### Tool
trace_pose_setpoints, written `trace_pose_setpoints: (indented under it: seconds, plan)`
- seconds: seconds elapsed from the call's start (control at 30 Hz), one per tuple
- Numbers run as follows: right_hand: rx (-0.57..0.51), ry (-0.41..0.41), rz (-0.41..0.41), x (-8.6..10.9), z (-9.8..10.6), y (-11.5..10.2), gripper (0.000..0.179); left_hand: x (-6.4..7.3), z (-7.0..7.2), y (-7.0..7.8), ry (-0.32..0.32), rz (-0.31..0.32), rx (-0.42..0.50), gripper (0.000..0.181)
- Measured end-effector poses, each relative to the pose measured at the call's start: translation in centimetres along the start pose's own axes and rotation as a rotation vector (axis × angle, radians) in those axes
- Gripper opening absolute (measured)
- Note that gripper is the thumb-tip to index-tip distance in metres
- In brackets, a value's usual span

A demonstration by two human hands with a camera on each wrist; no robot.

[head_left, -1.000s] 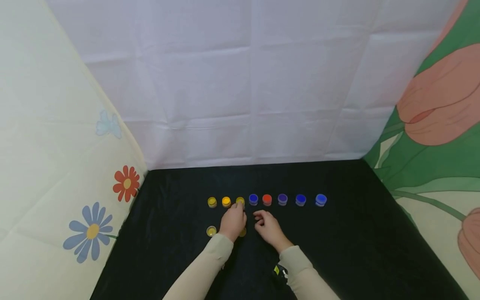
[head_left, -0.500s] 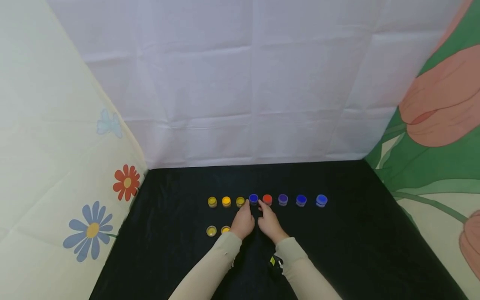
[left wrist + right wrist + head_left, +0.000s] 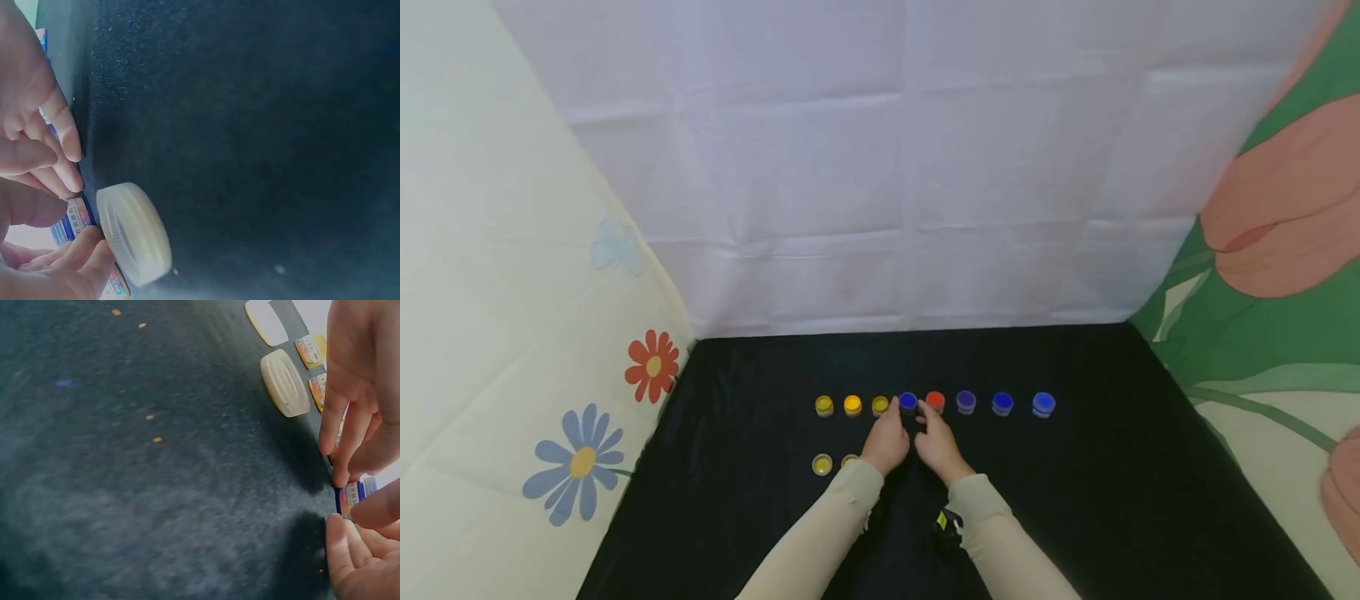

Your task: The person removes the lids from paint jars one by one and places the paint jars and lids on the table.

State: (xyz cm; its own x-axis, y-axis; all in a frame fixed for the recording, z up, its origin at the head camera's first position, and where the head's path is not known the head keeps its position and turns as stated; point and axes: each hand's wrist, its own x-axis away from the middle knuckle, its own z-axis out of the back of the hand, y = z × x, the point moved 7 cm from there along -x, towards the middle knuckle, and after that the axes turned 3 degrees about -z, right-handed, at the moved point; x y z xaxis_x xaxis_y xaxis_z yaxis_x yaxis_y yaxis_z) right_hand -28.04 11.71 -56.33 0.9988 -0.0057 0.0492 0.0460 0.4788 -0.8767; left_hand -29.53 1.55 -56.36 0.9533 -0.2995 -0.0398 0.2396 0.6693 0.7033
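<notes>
A small paint jar with a dark blue top stands in a row of jars on the black cloth. My left hand holds its left side with thumb and fingertips. From the right, my right hand grips the same jar. Its printed label shows between the fingers in the left wrist view. Left of it stand yellow jars; a jar with a red top is just beside my right fingertips. A round translucent lid lies close to my left fingers.
More jars in blue and purple continue the row to the right. Nearer me on the left lies a yellowish round lid, with another partly behind my left sleeve. A white cloth hangs behind the black table cover.
My left hand has moved right from the third yellow jar to the blue-topped jar. My right hand has come forward to it too. Over the last half second both hands stay there.
</notes>
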Motion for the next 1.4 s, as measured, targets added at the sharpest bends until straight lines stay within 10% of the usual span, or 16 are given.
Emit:
trace_pose_setpoints:
  seconds: [1.4]
  plan:
    - [-0.272,0.115,0.060,1.3,0.7,2.4,0.023,0.7,1.7,-0.8,-0.020,-0.072,-0.030,0.016]
